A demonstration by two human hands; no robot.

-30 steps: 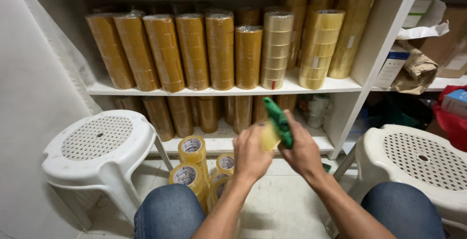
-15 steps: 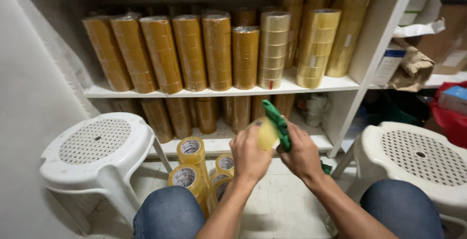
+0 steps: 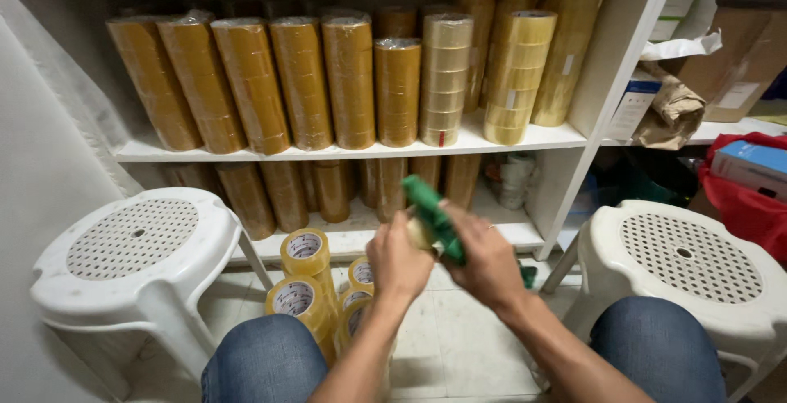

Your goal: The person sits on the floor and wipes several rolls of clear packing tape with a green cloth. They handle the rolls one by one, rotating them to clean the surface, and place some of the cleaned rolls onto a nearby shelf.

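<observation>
**Inspector:** Between the two white stools, what do you hold?

**Me:** Between my knees, in front of the lower shelf, both my hands work on one roll of yellowish tape. My left hand has its grip closed round the roll, fingers curled over it. My right hand has its grip closed on a green tape dispenser, which lies across the top of the roll, touching it.

**Inspector:** What has changed in the last second?

**Me:** Little in position. The dispenser's green end pointed up and to the right a second ago; now it slants more toward the left, over the roll. Both hands stay together at the same spot. I judge the roll is being fitted to the dispenser, and not yet seated; the joint itself is hidden by my fingers.

**Inspector:** Surroundings?

**Me:** Loose tape rolls stand on the floor just left of my hands. Wrapped stacks of brown tape fill the upper shelf. The left stool and right stool flank me.
</observation>
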